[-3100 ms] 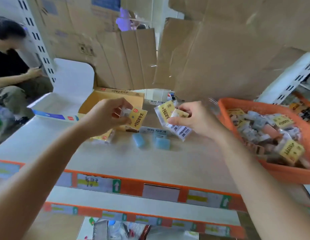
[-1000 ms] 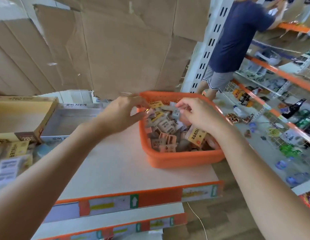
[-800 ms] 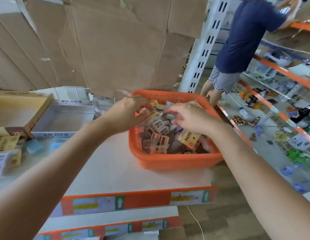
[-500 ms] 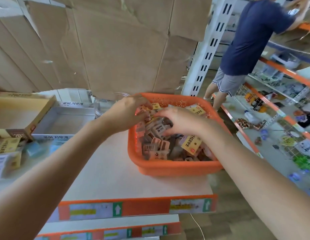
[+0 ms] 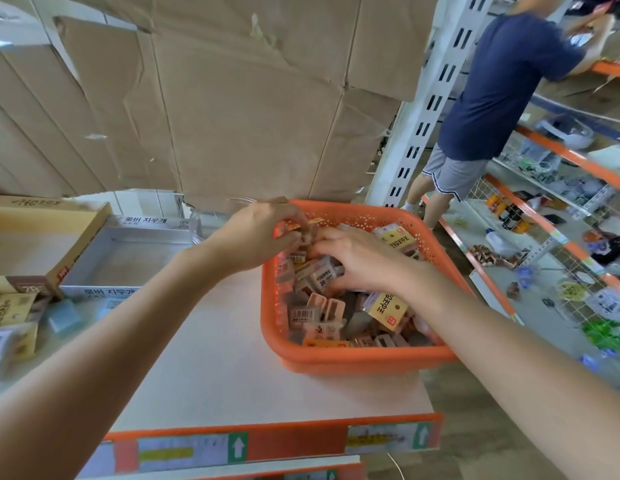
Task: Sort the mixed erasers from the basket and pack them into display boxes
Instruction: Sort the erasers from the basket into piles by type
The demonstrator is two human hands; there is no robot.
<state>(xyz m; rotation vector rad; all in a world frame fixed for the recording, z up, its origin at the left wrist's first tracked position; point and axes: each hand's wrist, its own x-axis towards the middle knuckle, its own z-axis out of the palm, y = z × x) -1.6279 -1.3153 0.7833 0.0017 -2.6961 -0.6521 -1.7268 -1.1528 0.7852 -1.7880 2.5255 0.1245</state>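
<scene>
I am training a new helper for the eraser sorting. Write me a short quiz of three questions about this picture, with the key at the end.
1. Choose one: the left hand and the right hand both reach among the mixed erasers in a) the orange basket, b) a drawer, c) a bag.
2. True or false: the grey display box is full to the top.
3. Fill in: the loose blue eraser lies on the ____.

Key: 1 a; 2 false; 3 table.

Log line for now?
stage: picking | left hand: pinches eraser pack | right hand: on erasers in orange basket | grip unclear
</scene>
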